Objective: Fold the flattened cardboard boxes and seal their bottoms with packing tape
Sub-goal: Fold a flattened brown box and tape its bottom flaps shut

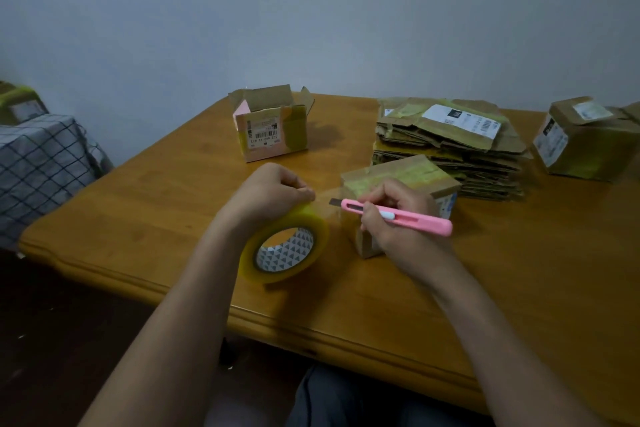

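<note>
Left hand [273,189]: centre frame, fingers pinching the tape roll [285,246], which stands on edge on the worktop [138,204].
Right hand [391,215]: fingers curled round the pink cutter [398,215], blade pointing left.
Small box [401,184]: behind right hand.
Flattened boxes [450,146]: stacked, upper right.

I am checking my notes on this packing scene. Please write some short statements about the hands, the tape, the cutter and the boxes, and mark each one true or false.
1. The right hand holds a pink cutter. True.
2. The left hand holds scissors. False: it grips the tape roll.
3. The cutter's blade points toward the left hand. True.
4. The flattened boxes lie on the floor. False: they are stacked on the table.
5. The open box stands behind the hands. True.
</note>
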Demonstrator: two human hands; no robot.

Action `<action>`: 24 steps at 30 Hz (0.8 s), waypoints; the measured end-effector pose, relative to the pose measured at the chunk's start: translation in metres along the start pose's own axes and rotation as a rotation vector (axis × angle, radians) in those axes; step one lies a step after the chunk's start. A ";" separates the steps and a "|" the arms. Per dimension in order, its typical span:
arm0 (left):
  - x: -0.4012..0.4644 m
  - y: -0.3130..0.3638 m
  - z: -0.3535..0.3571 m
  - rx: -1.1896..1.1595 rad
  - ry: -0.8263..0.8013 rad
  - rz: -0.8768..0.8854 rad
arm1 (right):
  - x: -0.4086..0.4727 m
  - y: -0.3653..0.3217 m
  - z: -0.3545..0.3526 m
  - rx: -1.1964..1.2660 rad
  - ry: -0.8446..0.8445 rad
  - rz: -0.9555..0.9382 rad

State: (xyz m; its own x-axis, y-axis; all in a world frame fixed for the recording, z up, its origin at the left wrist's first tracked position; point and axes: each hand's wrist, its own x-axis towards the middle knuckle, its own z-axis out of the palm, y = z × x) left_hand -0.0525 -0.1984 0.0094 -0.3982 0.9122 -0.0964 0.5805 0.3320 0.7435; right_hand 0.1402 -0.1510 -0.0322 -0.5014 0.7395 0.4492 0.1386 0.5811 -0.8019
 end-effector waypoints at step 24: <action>-0.002 -0.006 -0.002 -0.074 0.024 0.024 | 0.012 0.000 -0.008 0.137 0.073 0.094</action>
State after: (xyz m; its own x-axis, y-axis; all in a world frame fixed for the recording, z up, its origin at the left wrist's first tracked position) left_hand -0.0563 -0.2023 0.0066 -0.4026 0.9132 -0.0629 0.5365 0.2910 0.7921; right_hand 0.1409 -0.1394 -0.0236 -0.4273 0.8141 0.3932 0.0618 0.4603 -0.8856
